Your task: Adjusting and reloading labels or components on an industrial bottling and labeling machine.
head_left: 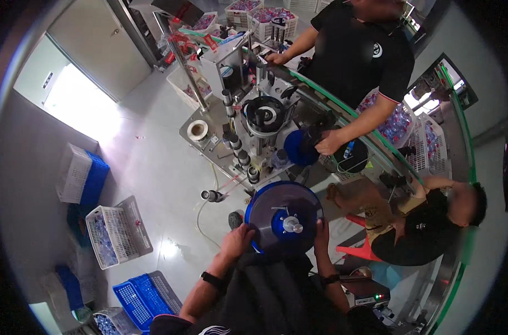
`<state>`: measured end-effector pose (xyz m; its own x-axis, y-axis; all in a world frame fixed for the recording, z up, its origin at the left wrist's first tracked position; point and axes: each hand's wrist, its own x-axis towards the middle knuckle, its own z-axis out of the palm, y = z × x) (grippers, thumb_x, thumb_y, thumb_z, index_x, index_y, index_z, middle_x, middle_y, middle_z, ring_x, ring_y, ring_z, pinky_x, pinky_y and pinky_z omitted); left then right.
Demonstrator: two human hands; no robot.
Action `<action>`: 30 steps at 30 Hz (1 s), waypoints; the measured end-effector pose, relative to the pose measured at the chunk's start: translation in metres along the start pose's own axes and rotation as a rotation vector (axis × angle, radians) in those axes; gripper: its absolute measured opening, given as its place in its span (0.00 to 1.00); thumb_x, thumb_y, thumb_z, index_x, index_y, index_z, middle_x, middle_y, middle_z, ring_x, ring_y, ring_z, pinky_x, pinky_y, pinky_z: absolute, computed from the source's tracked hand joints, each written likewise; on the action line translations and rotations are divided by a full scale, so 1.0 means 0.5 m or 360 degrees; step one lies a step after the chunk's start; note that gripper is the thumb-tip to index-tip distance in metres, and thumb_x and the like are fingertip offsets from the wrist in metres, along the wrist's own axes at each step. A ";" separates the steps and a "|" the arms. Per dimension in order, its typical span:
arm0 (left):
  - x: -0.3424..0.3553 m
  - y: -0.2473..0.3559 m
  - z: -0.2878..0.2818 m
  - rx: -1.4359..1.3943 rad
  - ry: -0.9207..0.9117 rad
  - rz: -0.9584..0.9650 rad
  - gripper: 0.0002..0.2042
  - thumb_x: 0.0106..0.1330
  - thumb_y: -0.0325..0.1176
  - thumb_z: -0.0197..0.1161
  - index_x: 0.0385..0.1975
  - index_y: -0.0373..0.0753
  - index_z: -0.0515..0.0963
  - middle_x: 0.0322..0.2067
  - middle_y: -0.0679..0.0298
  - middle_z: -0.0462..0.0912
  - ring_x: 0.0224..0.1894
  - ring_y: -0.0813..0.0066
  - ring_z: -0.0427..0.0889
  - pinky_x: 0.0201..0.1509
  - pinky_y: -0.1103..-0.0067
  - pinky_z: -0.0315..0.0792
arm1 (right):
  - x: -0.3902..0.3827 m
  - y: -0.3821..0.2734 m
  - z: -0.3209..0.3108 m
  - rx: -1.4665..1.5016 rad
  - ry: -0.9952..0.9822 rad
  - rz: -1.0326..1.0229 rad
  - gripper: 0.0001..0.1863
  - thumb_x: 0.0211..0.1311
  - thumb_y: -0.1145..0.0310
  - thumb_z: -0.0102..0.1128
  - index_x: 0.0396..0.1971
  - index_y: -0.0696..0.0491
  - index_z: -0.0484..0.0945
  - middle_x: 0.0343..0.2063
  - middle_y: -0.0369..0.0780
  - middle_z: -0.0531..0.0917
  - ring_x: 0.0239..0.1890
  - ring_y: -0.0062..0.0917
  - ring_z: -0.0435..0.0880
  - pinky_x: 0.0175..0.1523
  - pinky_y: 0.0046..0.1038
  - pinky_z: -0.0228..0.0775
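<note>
In front of my body is a large round reel disc (265,223) with a dark translucent face and a blue rim. At its middle are a blue hub (280,222) and a pale round knob (292,225). My left hand (237,243) is closed on the left edge of the disc, its fingers partly hidden. On the opposite edge my right hand (321,239) grips the rim, fingers mostly behind it. Just beyond the disc stands a labelling machine (262,120) with several rollers. Whether the disc is fixed to the machine I cannot tell.
A roll of labels (197,131) lies on the machine's plate. A green-edged conveyor (343,109) runs to the right, with a standing co-worker (360,56) and a seated one (427,226) beside it. Crates (111,234) of small items stand on the floor at left.
</note>
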<state>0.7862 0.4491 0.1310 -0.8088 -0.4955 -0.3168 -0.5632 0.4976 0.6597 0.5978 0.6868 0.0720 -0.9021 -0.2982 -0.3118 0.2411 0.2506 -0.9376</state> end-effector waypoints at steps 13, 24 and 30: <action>0.000 0.023 -0.024 0.0123 -0.0144 -0.0045 0.14 0.67 0.43 0.50 0.34 0.37 0.70 0.29 0.48 0.80 0.34 0.46 0.79 0.35 0.58 0.72 | -0.006 0.041 0.003 0.0105 -0.0008 -0.0032 0.27 0.72 0.53 0.37 0.59 0.60 0.64 0.53 0.42 0.73 0.55 0.24 0.70 0.61 0.27 0.58; 0.010 0.002 -0.009 0.0224 -0.0128 0.0032 0.14 0.67 0.43 0.49 0.34 0.37 0.69 0.26 0.49 0.80 0.31 0.49 0.80 0.31 0.60 0.72 | -0.024 0.028 0.010 -0.0251 0.0200 -0.0079 0.27 0.71 0.54 0.39 0.58 0.60 0.64 0.53 0.47 0.71 0.55 0.32 0.69 0.60 0.32 0.58; 0.029 0.002 -0.021 0.0234 -0.0144 0.0025 0.14 0.67 0.44 0.49 0.34 0.38 0.69 0.26 0.50 0.80 0.31 0.49 0.80 0.31 0.60 0.72 | -0.012 0.026 0.017 -0.0088 0.0150 -0.0011 0.26 0.71 0.53 0.39 0.56 0.60 0.65 0.52 0.46 0.72 0.54 0.32 0.70 0.60 0.32 0.58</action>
<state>0.7757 0.4351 0.1343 -0.8259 -0.4241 -0.3714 -0.5636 0.6070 0.5602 0.6093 0.6839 0.0603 -0.9340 -0.2126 -0.2870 0.2170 0.3003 -0.9288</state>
